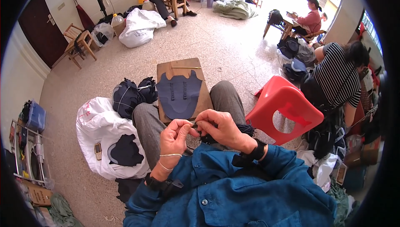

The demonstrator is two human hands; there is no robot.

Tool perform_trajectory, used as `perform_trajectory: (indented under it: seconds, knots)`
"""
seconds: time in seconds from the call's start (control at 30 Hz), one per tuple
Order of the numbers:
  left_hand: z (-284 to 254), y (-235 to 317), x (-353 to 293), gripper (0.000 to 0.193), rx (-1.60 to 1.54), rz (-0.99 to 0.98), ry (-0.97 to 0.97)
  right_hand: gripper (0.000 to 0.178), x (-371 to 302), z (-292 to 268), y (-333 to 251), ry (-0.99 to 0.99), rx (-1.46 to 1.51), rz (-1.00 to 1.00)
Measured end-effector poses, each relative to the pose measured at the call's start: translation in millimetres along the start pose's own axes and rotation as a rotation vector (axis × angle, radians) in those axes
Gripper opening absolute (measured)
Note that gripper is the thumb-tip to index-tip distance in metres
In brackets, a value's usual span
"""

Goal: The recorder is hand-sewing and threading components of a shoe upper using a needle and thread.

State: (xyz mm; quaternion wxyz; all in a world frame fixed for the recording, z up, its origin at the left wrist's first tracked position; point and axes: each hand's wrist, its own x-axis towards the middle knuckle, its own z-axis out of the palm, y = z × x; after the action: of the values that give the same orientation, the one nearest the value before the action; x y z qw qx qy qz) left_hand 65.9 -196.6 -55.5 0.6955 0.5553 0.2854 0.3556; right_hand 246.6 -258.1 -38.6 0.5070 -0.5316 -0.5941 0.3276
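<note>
From here I have the left hand (175,138) and right hand (220,127) pinched narrow on a dark bit (195,126), too small to identify. I judge this fine fingertip work; the next move calls for a steady pinch. Beyond, a navy piece (179,95) lies on a board (203,102), near a thin stick (186,67)

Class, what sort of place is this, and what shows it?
Probably an informal handwork shop: a navy cut piece lies on a wooden board, tied bundles of dark pieces lie beside it, and other people are seated nearby.
</note>
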Motion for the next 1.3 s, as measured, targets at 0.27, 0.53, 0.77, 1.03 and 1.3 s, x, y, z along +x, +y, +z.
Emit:
perform_trajectory:
  seconds: [0.27,0.53,0.77,1.03,1.3]
  knots:
    - [2.1,-10.5,2.6,0.016,0.139,0.194,0.018,0.009,1.5,-1.2,6.7,0.076,-0.387,-0.393]
    - [2.5,-9.2,-0.1,0.012,0.131,0.183,0.012,0.007,-2.0,0.6,1.4,0.007,-0.226,-0.152]
    - [-7.2,-2.6,3.9,0.012,0.36,0.212,-0.043,0.007,-2.0,0.1,5.4,-0.027,-0.168,-0.12]
    - [-6.3,-0.2,2.1,0.009,0.452,0.235,-0.03,0.008,-1.5,-0.8,6.4,-0.096,-0.065,0.035]
    - [-8.3,-8.1,5.9,0.011,0.415,0.25,-0.027,0.005,-0.3,3.4,10.3,-0.009,-0.338,-0.274]
